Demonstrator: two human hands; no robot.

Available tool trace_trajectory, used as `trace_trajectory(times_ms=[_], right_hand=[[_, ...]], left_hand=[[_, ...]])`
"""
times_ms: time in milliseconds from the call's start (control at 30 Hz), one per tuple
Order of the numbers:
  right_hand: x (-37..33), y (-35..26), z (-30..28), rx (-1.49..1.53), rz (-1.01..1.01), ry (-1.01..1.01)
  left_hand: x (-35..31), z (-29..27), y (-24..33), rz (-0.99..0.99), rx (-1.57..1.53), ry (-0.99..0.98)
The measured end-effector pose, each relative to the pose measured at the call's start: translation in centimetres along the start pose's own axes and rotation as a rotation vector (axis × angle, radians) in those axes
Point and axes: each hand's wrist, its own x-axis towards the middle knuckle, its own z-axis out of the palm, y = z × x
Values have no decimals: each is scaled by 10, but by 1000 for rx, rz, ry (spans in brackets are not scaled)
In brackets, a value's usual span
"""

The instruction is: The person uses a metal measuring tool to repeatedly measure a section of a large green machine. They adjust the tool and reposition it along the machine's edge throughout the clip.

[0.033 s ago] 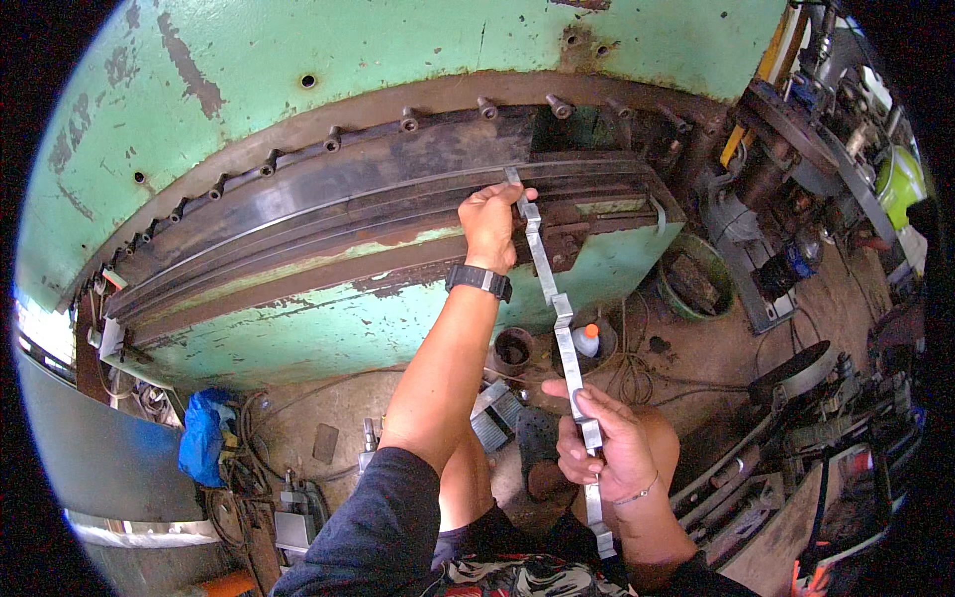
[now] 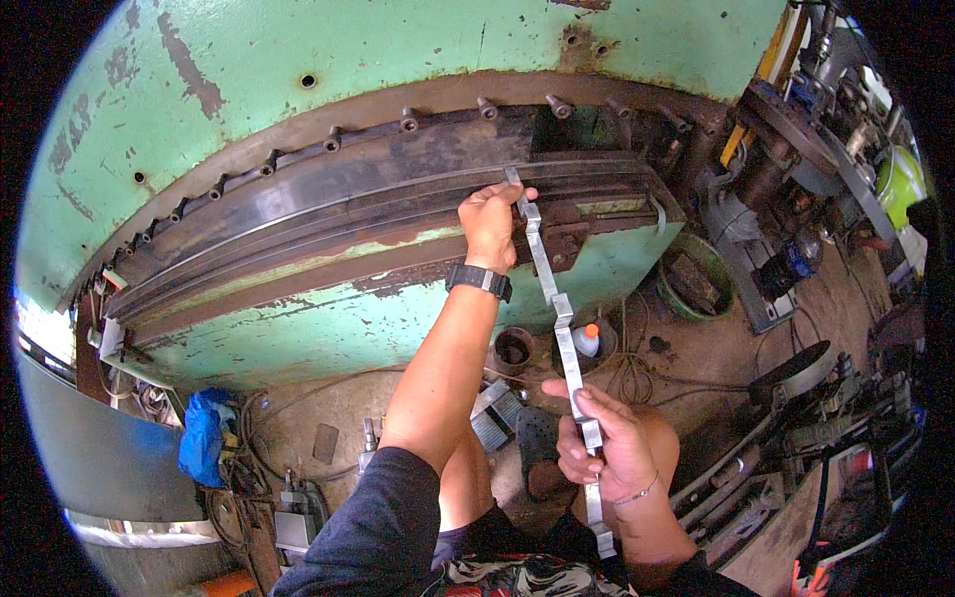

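Note:
A long metal strip (image 2: 543, 267), bent into several square steps, runs from the machine's edge back toward my lap. My left hand (image 2: 489, 221), with a dark watch on its wrist, pinches the strip near its far end. That far end rests at the lower die (image 2: 328, 221) of a green press machine (image 2: 298, 333), under the dark upper blade (image 2: 398, 164). Closer to me, my right hand (image 2: 612, 448) grips the strip near its near end, thumb on top and index finger stretched out beside it. The strip's near tip hangs over my knees.
Bolts (image 2: 409, 119) line the upper beam. On the floor stand a bucket (image 2: 701, 284), a dark round pot (image 2: 513, 348) and a bottle with an orange cap (image 2: 587, 340). A blue bag (image 2: 207, 438) and cables lie left. Metal bars (image 2: 726, 478) and machinery crowd the right.

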Motion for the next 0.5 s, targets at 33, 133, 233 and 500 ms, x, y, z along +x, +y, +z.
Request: trace_trajectory(times_ms=[33,133,233,500], right_hand=[[0,0,0,-2,0,2],[0,0,0,-1,2,-2],[2,-1,-1,-7,-10,-11],[3,-4,0,-8,-4,-4]], left_hand=[[-1,0,1,-5,0,-1],[-1,1,2,-13,-1,-1],[1,2,2,-3,-7,-9],[5,3,1,14,-13,-21]])
